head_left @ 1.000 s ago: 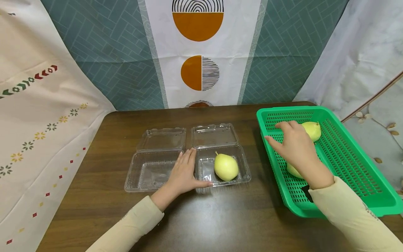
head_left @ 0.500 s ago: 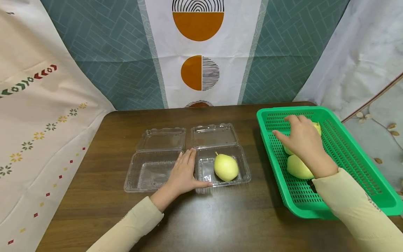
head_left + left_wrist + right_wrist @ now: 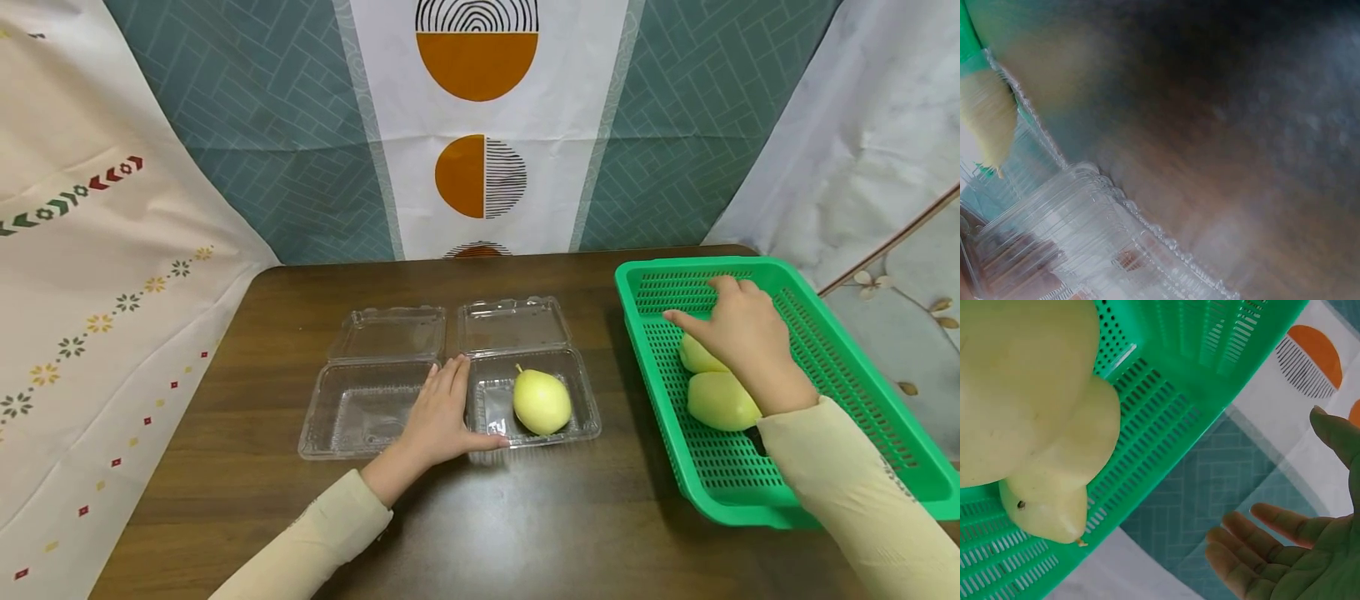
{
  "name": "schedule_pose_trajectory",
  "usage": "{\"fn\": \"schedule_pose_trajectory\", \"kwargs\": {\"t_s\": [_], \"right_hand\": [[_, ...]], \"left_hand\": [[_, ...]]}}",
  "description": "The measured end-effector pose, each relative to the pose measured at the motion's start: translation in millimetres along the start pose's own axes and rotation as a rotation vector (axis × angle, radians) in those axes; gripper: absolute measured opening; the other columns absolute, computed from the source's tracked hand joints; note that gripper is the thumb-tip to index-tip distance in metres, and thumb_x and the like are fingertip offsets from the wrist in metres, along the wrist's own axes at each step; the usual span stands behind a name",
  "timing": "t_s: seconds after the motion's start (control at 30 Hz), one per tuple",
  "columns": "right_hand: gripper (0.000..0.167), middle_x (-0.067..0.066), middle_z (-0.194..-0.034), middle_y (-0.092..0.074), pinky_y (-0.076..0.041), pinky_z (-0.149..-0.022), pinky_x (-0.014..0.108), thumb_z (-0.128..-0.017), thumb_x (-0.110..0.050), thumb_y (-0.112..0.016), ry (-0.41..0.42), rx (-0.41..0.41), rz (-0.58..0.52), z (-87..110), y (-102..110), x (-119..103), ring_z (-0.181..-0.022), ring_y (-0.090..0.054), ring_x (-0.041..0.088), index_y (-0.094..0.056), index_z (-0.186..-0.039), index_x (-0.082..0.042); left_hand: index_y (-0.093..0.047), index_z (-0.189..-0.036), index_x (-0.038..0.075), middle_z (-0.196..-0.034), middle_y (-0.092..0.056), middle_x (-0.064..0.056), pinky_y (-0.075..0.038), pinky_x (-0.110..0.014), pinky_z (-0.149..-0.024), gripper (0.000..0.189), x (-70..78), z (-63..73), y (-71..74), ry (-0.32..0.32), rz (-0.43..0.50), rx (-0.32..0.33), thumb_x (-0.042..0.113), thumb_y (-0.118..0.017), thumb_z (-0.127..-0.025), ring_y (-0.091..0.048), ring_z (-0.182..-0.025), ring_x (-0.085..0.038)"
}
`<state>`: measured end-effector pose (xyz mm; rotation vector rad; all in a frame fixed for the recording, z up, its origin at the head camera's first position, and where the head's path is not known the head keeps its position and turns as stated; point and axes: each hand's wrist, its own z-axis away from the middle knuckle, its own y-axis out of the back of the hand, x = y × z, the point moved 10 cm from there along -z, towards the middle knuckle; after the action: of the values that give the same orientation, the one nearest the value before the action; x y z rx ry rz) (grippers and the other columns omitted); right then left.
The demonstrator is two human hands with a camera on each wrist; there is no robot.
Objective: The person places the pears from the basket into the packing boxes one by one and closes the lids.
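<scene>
My left hand [image 3: 438, 412] rests with straight fingers between two clear plastic clamshell boxes, its thumb along the front rim of the right box [image 3: 491, 408]. One yellow-green pear [image 3: 542, 402] lies in that box. The left box [image 3: 367, 412] holds nothing. Both lids are folded back. Over the green basket [image 3: 667, 450] hovers my right hand [image 3: 750, 337], thumb and fingers spread apart, nothing between them. Beneath it are a nearer pear [image 3: 722, 402] and another pear [image 3: 697, 354], partly hidden by the hand. The right wrist view shows a large pear [image 3: 1019, 387] close up, with more pear surface behind.
A brown wooden table [image 3: 480, 533] carries the boxes and basket. The basket's tall slotted wall stands between the right hand and the boxes. Patterned cloths hang behind the table [image 3: 300, 192] and on both sides.
My right hand has moved right over the basket, uncovering the two pears at its left side and covering the far one. The left hand stays in place.
</scene>
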<state>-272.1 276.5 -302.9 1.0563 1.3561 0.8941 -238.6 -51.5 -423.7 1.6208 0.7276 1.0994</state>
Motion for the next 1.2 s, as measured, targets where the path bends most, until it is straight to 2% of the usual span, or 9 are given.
{"fn": "schedule_pose_trajectory", "kwargs": {"t_s": [0.17, 0.37, 0.57, 0.87, 1.07, 1.2], "right_hand": [[0.095, 0.041, -0.123, -0.039, -0.040, -0.079, 0.063, -0.086, -0.063, -0.054, -0.043, -0.035, 0.007, -2.9, -2, 12, -0.108, -0.039, 0.055, -0.033, -0.136, 0.015], [0.103, 0.042, -0.124, -0.037, -0.043, -0.071, 0.062, -0.083, -0.070, -0.051, -0.081, -0.074, 0.015, -5.8, -7, 23, -0.108, -0.039, 0.057, -0.029, -0.138, 0.015], [0.105, 0.045, -0.120, -0.038, -0.044, -0.068, 0.057, -0.084, -0.070, -0.049, -0.081, -0.139, 0.056, -6.8, -17, 32, -0.102, -0.042, 0.058, -0.028, -0.134, 0.020], [0.105, 0.048, -0.127, -0.034, -0.044, -0.075, 0.060, -0.083, -0.070, -0.051, -0.120, -0.213, 0.045, -6.8, -31, 47, -0.112, -0.037, 0.061, -0.031, -0.130, 0.022], [0.104, 0.047, -0.121, -0.040, -0.047, -0.065, 0.051, -0.082, -0.068, -0.054, -0.150, -0.233, 0.047, -8.8, -34, 55, -0.103, -0.046, 0.058, -0.033, -0.127, 0.024], [0.107, 0.049, -0.120, -0.038, -0.047, -0.068, 0.053, -0.083, -0.068, -0.052, -0.160, -0.264, 0.048, -8.3, -37, 60, -0.102, -0.046, 0.059, -0.027, -0.128, 0.026]], "left_hand": [[-0.024, -0.148, -0.004, -0.152, -0.028, -0.021, -0.012, -0.042, -0.119, 0.127, 0.4, 0.2, 0.9, -0.001, 0.001, 0.000, 0.074, -0.072, -0.060, -0.027, -0.141, -0.034], [-0.023, -0.148, -0.004, -0.153, -0.028, -0.020, -0.012, -0.041, -0.119, 0.126, 0.0, 2.0, 1.1, 0.008, 0.008, 0.004, 0.073, -0.072, -0.060, -0.027, -0.142, -0.034], [-0.024, -0.148, -0.004, -0.153, -0.028, -0.020, -0.013, -0.041, -0.119, 0.127, -0.2, 3.3, -0.4, 0.009, 0.012, 0.007, 0.074, -0.072, -0.060, -0.027, -0.142, -0.034], [-0.025, -0.148, -0.004, -0.152, -0.030, -0.020, -0.013, -0.041, -0.119, 0.127, -1.5, 3.3, 0.4, -0.008, -0.002, 0.025, 0.074, -0.072, -0.060, -0.028, -0.141, -0.033], [-0.024, -0.147, -0.005, -0.152, -0.029, -0.021, -0.013, -0.043, -0.119, 0.127, -1.9, 3.5, 1.3, -0.012, 0.006, 0.028, 0.073, -0.072, -0.060, -0.028, -0.141, -0.035], [-0.023, -0.148, -0.004, -0.153, -0.028, -0.021, -0.012, -0.042, -0.119, 0.127, -1.8, 3.8, 0.7, -0.011, 0.008, 0.019, 0.073, -0.072, -0.060, -0.027, -0.141, -0.034]]}}
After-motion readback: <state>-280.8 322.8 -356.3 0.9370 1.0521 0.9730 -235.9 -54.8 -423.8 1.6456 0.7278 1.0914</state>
